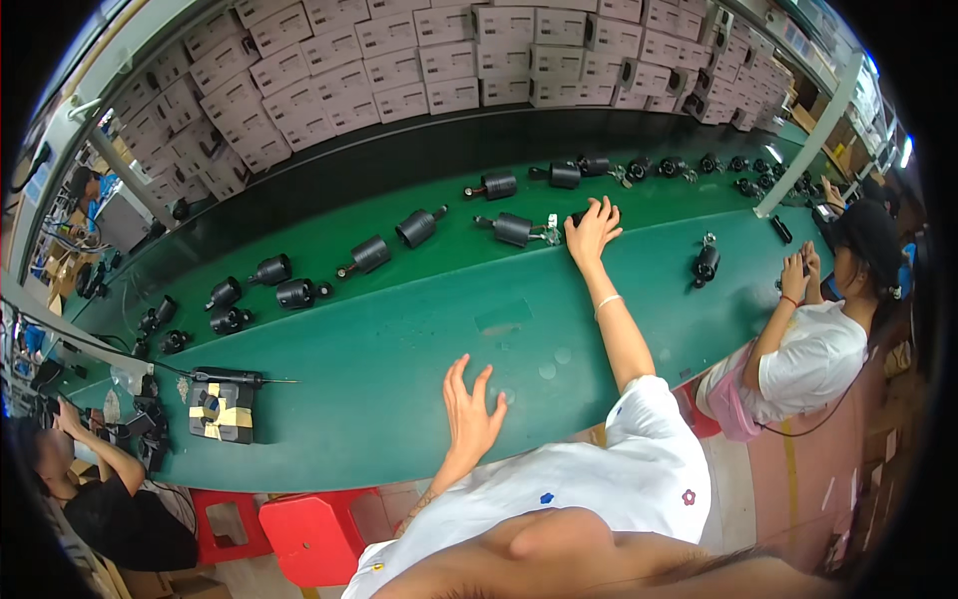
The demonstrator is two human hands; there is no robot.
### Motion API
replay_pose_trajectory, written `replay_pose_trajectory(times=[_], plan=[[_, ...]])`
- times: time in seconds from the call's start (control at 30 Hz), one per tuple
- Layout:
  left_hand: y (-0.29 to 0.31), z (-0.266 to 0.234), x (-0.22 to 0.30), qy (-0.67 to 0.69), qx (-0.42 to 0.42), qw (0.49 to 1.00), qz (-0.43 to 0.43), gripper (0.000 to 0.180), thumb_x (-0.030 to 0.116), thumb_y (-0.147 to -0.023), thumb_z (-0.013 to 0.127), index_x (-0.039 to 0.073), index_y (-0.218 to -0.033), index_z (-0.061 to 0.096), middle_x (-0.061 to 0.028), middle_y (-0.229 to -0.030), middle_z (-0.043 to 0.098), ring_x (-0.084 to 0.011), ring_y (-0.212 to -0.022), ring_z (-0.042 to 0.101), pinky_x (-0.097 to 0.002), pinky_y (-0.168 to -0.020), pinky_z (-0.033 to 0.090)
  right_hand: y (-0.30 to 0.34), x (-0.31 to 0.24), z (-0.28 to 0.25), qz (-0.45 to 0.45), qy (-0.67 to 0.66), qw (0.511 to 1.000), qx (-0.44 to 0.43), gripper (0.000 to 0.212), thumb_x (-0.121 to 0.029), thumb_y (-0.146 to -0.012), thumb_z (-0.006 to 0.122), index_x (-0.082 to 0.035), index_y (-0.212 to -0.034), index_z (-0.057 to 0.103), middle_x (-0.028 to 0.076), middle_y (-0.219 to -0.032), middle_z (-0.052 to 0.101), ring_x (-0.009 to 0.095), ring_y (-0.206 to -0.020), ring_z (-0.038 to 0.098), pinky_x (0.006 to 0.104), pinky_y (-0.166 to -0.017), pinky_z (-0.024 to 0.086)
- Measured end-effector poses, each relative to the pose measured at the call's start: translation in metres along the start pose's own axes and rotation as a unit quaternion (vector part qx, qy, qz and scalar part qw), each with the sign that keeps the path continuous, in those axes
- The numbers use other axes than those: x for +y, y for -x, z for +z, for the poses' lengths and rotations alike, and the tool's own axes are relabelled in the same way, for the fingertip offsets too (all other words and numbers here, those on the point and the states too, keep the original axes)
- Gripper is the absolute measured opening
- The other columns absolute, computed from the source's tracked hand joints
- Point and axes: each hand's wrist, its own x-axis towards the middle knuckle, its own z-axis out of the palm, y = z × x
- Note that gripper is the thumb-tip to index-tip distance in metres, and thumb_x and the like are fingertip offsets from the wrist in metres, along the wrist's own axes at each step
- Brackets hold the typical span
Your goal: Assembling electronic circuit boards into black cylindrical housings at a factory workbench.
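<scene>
- From where I stand, grey boxes [390, 70] are stacked up far beyond both hands.
- A green worktable [379, 419] spreads beneath the left hand [473, 407], whose fingers are loosely spread and hold nothing.
- Past it runs a green belt [454, 250], where the right hand [593, 228] reaches out, fingers bent and apart.
- Just left of the right hand lies a black cylinder [512, 229], long axis roughly left to right, its silver bracket [551, 235] end toward that hand, much the nearer of the two.
- Another cylinder [707, 265] lies alone, right of and nearer the body than the right hand.
- Smallest, a dark piece [577, 219] shows at that hand's left edge, mostly covered; I can't tell whether it's gripped.
</scene>
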Motion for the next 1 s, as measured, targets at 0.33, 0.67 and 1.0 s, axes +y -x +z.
replay_pose_trajectory(times=[0.33, 0.67, 1.0], plan=[[-0.005, 0.0, 0.018, -0.007, -0.003, 1.0, 0.008, 0.053, 0.016, -0.078, 0.069, 0.004, -0.127, 0.054, -0.0199, -0.139, 0.042, -0.0402, -0.129, 0.038, -0.0504, -0.106, 0.034, 0.015, -0.048, -0.017, -0.214, -0.076, 0.946, -0.231, 0.062, -0.023, -0.07, 0.081, -0.007, -0.124, 0.056, 0.01, -0.115, 0.064, 0.029, -0.113, 0.057, 0.0588, -0.108, 0.03], [-0.007, -0.043, -0.007, 0.586, 0.066, 0.766, -0.255, 0.064, 0.016, -0.079, 0.067, 0.001, -0.137, 0.044, -0.0182, -0.132, 0.049, -0.0321, -0.124, 0.046, -0.0433, -0.106, 0.035, 0.056, -0.096, -0.22, -0.389, -0.473, 0.548, -0.571, 0.069, -0.011, -0.049, 0.086, -0.009, -0.115, 0.065, 0.007, -0.115, 0.066, 0.03, -0.111, 0.058, 0.044, -0.099, 0.045], [-0.034, -0.071, 0.018, 0.738, -0.125, 0.642, -0.166, 0.066, 0.009, -0.064, 0.071, 0.001, -0.126, 0.048, -0.0229, -0.123, 0.057, -0.0279, -0.09, 0.062, -0.0382, -0.082, 0.051, 0.082, -0.09, -0.248, -0.261, -0.563, 0.696, -0.361, 0.05, -0.006, -0.07, 0.078, -0.006, -0.118, 0.065, 0.009, -0.123, 0.062, 0.027, -0.12, 0.053, 0.044, -0.104, 0.043]])
